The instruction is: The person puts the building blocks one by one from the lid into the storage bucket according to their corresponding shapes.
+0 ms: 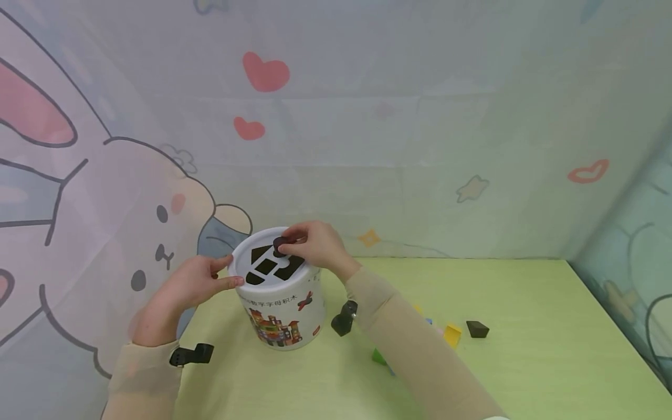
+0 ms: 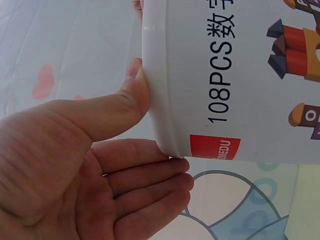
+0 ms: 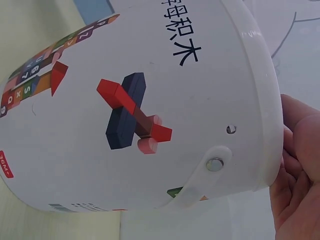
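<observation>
A white bucket (image 1: 286,318) printed with toy blocks stands upright on the green table. Several dark shaped holes pierce its white lid (image 1: 242,263). My left hand (image 1: 202,279) grips the lid's left edge, thumb and fingers spread along the rim; in the left wrist view, the thumb of that hand (image 2: 65,165) lies against the lid edge. Over the lid's far right part, my right hand (image 1: 317,245) pinches a small dark block (image 1: 277,247) between thumb and fingers, close over the holes. In the right wrist view, the bucket's rim hides the fingertips of this hand (image 3: 300,170).
A dark block (image 1: 477,329) lies on the table (image 1: 546,350) right of the bucket. Nearer sit a yellow block (image 1: 452,335) and a green block (image 1: 378,356), with others partly hidden by my right sleeve (image 1: 420,350). A printed curtain (image 1: 367,146) rises behind.
</observation>
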